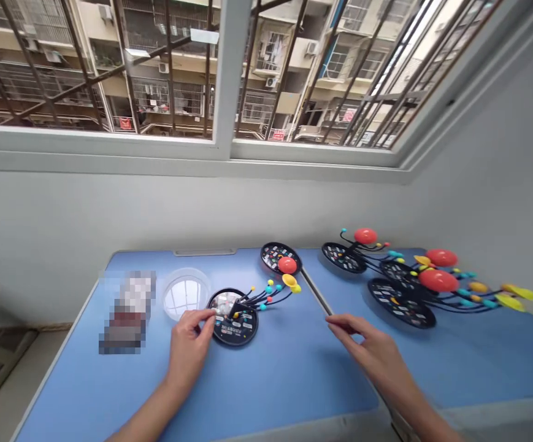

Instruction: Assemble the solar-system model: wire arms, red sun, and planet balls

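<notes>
My left hand (190,344) pinches the left rim of a solar system model's round black base (233,334) between thumb and forefinger. This base lies on the table, and from its middle post thin black arms with small coloured balls (268,290) fan out to the right; no red ball sits on it. Over the table's seam, my right hand (367,344) is closed in a pinch; anything between its fingertips is too small or hidden to make out. Behind the model lies another round black base (273,250) with a loose-looking red ball (287,265) on it.
Several similar models with red balls (438,280) crowd the right side of the blue folding table (275,380). At left are a clear round dish (186,294) and a blurred-out item (128,313). A wall and a barred window (220,147) rise behind.
</notes>
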Tool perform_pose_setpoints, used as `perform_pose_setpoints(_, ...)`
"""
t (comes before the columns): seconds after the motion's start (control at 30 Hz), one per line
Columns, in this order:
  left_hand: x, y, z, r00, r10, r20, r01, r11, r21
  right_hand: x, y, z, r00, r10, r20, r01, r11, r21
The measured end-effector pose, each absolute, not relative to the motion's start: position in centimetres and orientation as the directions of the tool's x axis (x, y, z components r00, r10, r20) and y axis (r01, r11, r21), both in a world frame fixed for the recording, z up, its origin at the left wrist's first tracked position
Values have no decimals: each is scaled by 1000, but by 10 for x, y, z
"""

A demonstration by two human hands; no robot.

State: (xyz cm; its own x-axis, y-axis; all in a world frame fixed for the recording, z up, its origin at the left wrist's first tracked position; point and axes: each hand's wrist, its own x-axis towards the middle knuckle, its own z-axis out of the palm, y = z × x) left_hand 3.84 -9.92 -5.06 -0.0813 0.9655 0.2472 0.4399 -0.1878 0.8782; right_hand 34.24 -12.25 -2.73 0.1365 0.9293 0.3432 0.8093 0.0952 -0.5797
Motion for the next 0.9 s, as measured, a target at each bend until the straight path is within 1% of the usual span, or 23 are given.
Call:
perform_pose_setpoints(0.07,34,-106,-62,-64,979,193,459,-143,877,367,-124,-41,240,917,318,824,-19,-567)
perform_pose_setpoints(0.13,32,-111,-71,-28,980,199,477,-162,864,388,-124,-48,301,895,330,831,-76,-551)
perform_pose_setpoints(0.27,28,-114,-79,20,971,238,524,-213,825,413,-121,-50,378,856,354,836,-151,-528)
perform_pose_setpoints(0.37,26,-116,-79,55,974,221,544,-215,811,415,-109,-44,376,856,355,837,-149,-527)
perform_pose_setpoints(0.5,32,-120,-76,92,978,187,573,-206,793,396,-67,-25,269,902,339,835,-43,-548)
perform_pose_setpoints(0.63,36,-125,-74,94,978,184,581,-204,788,371,-7,-6,105,963,249,797,69,-601)
perform_pose_setpoints(0.77,33,-130,-74,82,982,171,556,-187,810,355,32,-4,-8,991,133,748,94,-657)
perform_pose_setpoints(0.9,32,-132,-74,76,985,153,537,-170,826,352,38,-5,-119,993,19,649,92,-755)
